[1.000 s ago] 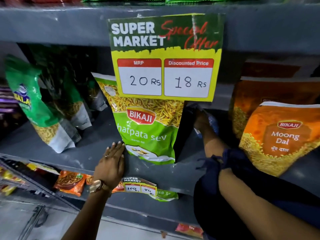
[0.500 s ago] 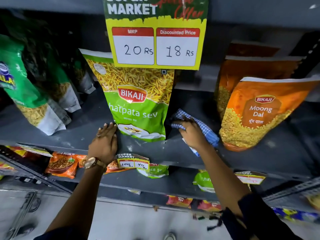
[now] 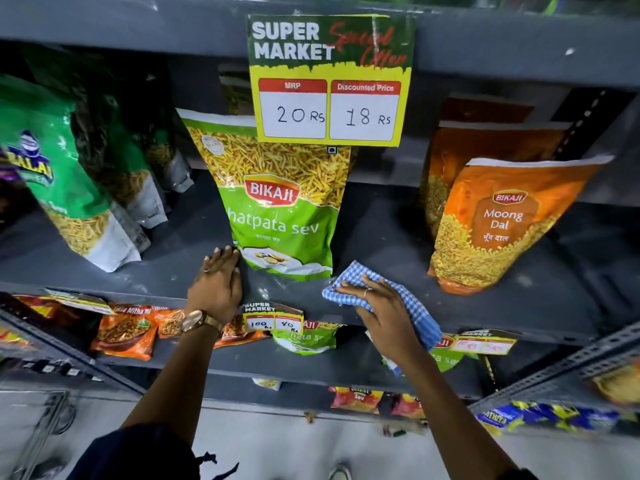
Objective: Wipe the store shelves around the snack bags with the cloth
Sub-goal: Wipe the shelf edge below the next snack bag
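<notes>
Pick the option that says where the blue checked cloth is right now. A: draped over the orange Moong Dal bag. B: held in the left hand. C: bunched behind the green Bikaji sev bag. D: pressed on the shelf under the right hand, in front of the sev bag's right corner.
D: the right hand lies flat on the blue checked cloth, pressing it onto the shelf by the sev bag.

Cloth (image 3: 408, 299): blue-white check
Shelf (image 3: 388, 237): grey
Sev bag (image 3: 287, 216): green, yellow
Dal bag (image 3: 498, 223): orange
Sign (image 3: 330, 81): yellow, green, red
</notes>
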`<action>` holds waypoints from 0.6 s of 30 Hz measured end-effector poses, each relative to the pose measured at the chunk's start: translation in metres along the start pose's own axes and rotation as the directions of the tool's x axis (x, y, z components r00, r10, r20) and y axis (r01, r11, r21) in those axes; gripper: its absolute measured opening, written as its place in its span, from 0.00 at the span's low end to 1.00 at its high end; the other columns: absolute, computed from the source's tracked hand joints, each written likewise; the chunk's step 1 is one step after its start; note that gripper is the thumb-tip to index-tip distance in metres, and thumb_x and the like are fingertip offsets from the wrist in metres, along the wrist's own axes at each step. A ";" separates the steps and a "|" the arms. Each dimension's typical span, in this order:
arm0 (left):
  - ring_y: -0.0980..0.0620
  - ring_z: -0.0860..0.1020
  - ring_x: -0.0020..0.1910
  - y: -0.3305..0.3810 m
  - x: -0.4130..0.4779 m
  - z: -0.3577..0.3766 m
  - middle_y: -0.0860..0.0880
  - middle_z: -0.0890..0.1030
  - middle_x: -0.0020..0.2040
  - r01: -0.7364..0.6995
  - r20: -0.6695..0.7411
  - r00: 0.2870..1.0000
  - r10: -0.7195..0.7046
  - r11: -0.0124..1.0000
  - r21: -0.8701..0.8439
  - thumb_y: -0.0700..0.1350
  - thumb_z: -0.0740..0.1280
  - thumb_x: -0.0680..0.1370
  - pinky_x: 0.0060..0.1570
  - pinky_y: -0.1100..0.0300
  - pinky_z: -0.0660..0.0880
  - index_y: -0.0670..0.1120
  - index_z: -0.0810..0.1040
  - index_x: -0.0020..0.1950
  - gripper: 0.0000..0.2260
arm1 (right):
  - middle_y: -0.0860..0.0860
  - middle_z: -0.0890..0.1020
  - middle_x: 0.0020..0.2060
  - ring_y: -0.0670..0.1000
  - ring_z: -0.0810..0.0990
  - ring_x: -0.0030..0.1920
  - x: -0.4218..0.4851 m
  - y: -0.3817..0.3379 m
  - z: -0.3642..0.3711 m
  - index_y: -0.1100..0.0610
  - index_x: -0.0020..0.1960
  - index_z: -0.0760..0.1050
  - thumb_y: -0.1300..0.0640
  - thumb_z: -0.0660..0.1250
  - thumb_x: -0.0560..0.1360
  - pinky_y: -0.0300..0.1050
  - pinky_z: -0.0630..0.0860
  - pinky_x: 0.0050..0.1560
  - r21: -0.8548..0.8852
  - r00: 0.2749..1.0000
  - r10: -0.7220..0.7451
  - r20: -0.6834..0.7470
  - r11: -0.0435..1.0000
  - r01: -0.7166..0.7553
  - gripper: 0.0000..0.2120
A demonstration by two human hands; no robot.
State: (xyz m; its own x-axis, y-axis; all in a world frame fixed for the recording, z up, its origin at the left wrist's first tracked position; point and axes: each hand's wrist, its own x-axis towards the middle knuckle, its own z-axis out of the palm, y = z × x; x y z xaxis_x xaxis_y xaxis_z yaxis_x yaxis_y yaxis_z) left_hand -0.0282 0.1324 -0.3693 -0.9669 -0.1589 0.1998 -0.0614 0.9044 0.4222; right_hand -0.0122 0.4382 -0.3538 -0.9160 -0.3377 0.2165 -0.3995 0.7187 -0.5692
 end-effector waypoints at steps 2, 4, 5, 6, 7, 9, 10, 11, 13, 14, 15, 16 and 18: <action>0.43 0.62 0.73 0.001 0.000 -0.001 0.43 0.68 0.72 0.002 0.001 1.000 -0.002 1.000 0.005 0.50 0.50 0.76 0.70 0.47 0.61 0.44 0.68 0.70 0.25 | 0.44 0.77 0.63 0.49 0.69 0.67 0.007 -0.005 0.001 0.44 0.62 0.72 0.50 0.52 0.72 0.48 0.62 0.69 -0.001 1.000 -0.023 -0.003 1.000 0.023 0.21; 0.43 0.62 0.73 0.001 0.000 -0.002 0.44 0.68 0.72 0.004 0.003 1.000 -0.004 1.000 0.009 0.50 0.49 0.76 0.69 0.46 0.62 0.44 0.68 0.70 0.25 | 0.46 0.76 0.64 0.48 0.70 0.66 0.016 -0.011 0.002 0.44 0.63 0.72 0.52 0.53 0.72 0.47 0.63 0.68 0.003 0.999 -0.043 -0.001 0.999 0.043 0.21; 0.43 0.62 0.73 0.002 -0.001 -0.002 0.44 0.68 0.72 0.003 0.001 1.000 -0.004 1.000 0.010 0.50 0.49 0.76 0.69 0.45 0.63 0.44 0.68 0.70 0.25 | 0.48 0.76 0.65 0.48 0.70 0.66 0.020 -0.013 0.003 0.44 0.63 0.71 0.52 0.53 0.72 0.46 0.63 0.68 0.003 0.999 -0.042 0.004 0.999 0.042 0.21; 0.43 0.62 0.73 0.002 -0.001 -0.002 0.44 0.68 0.72 0.004 -0.001 1.000 -0.004 1.000 0.008 0.50 0.49 0.76 0.69 0.45 0.63 0.44 0.68 0.71 0.25 | 0.48 0.75 0.65 0.48 0.70 0.66 0.023 -0.015 0.005 0.44 0.63 0.71 0.51 0.53 0.72 0.45 0.61 0.67 -0.012 0.999 -0.032 0.021 0.999 0.032 0.22; 0.43 0.62 0.73 0.002 -0.001 -0.002 0.44 0.68 0.72 0.006 -0.004 1.000 -0.006 1.000 0.009 0.50 0.50 0.76 0.69 0.45 0.63 0.44 0.68 0.71 0.25 | 0.48 0.74 0.66 0.48 0.69 0.67 0.026 -0.016 0.006 0.44 0.64 0.70 0.50 0.52 0.72 0.44 0.60 0.67 -0.045 0.999 -0.026 0.043 0.999 0.027 0.22; 0.43 0.62 0.73 0.002 -0.001 -0.002 0.44 0.68 0.72 0.013 -0.004 1.000 -0.013 1.000 0.013 0.50 0.49 0.77 0.68 0.44 0.64 0.45 0.67 0.71 0.25 | 0.48 0.73 0.67 0.48 0.67 0.68 0.029 -0.015 0.010 0.42 0.65 0.69 0.48 0.49 0.72 0.47 0.61 0.67 -0.135 0.996 -0.028 0.086 0.990 0.040 0.23; 0.43 0.62 0.73 0.002 -0.001 -0.001 0.44 0.68 0.72 0.014 -0.002 1.000 -0.014 1.000 0.015 0.51 0.49 0.77 0.68 0.44 0.64 0.45 0.67 0.71 0.25 | 0.47 0.73 0.67 0.48 0.67 0.68 0.030 -0.015 0.011 0.42 0.65 0.69 0.47 0.48 0.71 0.49 0.62 0.67 -0.171 0.995 -0.034 0.098 0.984 0.051 0.24; 0.43 0.62 0.73 0.002 0.000 -0.001 0.44 0.68 0.72 0.008 -0.001 1.000 -0.008 1.000 0.015 0.51 0.49 0.76 0.69 0.44 0.63 0.45 0.68 0.71 0.25 | 0.47 0.74 0.66 0.49 0.67 0.68 0.032 -0.014 0.011 0.42 0.64 0.69 0.47 0.47 0.70 0.51 0.63 0.67 -0.202 0.994 -0.039 0.104 0.978 0.059 0.25; 0.42 0.63 0.72 0.001 0.001 0.000 0.43 0.69 0.71 -0.008 0.000 1.000 0.008 1.000 0.014 0.50 0.49 0.76 0.70 0.46 0.62 0.43 0.68 0.70 0.25 | 0.46 0.75 0.65 0.49 0.68 0.67 0.036 -0.015 0.008 0.42 0.63 0.70 0.46 0.46 0.70 0.52 0.63 0.64 -0.243 0.993 -0.039 0.110 0.968 0.065 0.25; 0.42 0.63 0.72 0.000 0.001 0.000 0.42 0.69 0.71 -0.009 -0.001 1.000 0.009 1.000 0.015 0.50 0.49 0.76 0.71 0.46 0.61 0.43 0.69 0.70 0.25 | 0.45 0.75 0.65 0.49 0.67 0.66 0.037 -0.015 0.007 0.42 0.63 0.71 0.46 0.46 0.69 0.51 0.63 0.64 -0.247 0.992 -0.038 0.118 0.967 0.066 0.26; 0.42 0.63 0.72 0.000 0.001 0.000 0.42 0.69 0.71 -0.007 -0.003 1.000 0.007 1.000 0.016 0.50 0.50 0.76 0.71 0.47 0.61 0.43 0.69 0.70 0.25 | 0.45 0.75 0.65 0.49 0.67 0.66 0.037 -0.016 0.005 0.43 0.62 0.71 0.46 0.45 0.69 0.51 0.63 0.64 -0.241 0.991 -0.036 0.128 0.968 0.066 0.26; 0.42 0.63 0.72 0.000 0.000 0.000 0.42 0.69 0.71 -0.005 -0.005 1.000 0.005 1.000 0.016 0.50 0.50 0.76 0.71 0.47 0.61 0.43 0.68 0.70 0.25 | 0.45 0.75 0.65 0.49 0.67 0.66 0.036 -0.016 0.003 0.43 0.62 0.71 0.46 0.45 0.69 0.51 0.63 0.64 -0.230 0.990 -0.041 0.136 0.971 0.072 0.26; 0.43 0.62 0.72 0.002 0.000 -0.001 0.42 0.68 0.71 -0.005 -0.005 1.000 0.005 1.000 0.014 0.50 0.50 0.77 0.71 0.47 0.61 0.43 0.68 0.70 0.25 | 0.44 0.75 0.65 0.48 0.67 0.65 0.030 -0.016 0.001 0.44 0.62 0.72 0.46 0.46 0.70 0.51 0.63 0.64 -0.203 0.986 -0.067 0.154 0.974 0.098 0.26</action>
State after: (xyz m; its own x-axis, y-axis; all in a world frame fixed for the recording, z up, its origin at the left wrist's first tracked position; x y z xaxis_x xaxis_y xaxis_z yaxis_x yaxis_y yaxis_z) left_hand -0.0278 0.1336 -0.3679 -0.9660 -0.1563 0.2061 -0.0602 0.9108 0.4085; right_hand -0.0333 0.4155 -0.3388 -0.8708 -0.4743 0.1295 -0.4860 0.7908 -0.3720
